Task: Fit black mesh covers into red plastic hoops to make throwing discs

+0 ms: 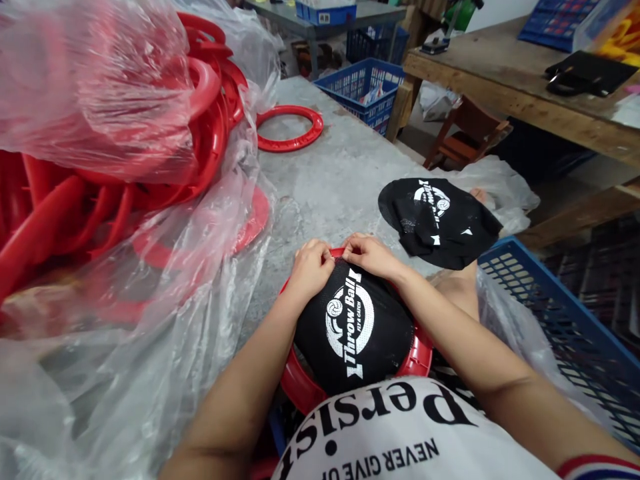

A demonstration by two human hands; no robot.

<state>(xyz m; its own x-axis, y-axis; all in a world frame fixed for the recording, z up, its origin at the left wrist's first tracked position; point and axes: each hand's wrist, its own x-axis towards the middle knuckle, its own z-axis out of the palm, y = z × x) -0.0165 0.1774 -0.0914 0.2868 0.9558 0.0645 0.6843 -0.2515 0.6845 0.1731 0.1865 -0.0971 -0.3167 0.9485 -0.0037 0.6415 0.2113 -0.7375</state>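
Note:
In front of my body a red plastic ring rests against the table edge, with a black mesh fabric disc laid across it. White print on the fabric reads "Throw Ball". My left hand pinches the fabric at the ring's far rim. Close beside it, my right hand pinches the same edge, fingertips bent over it. A short strip of red rim shows between the two hands. To the right lie more black printed fabric discs, loosely overlapped at the table's edge.
Clear plastic bags of red rings fill the left side. One loose red ring lies on the grey table. A blue crate stands close at my right; another blue basket sits beyond the table near a wooden chair.

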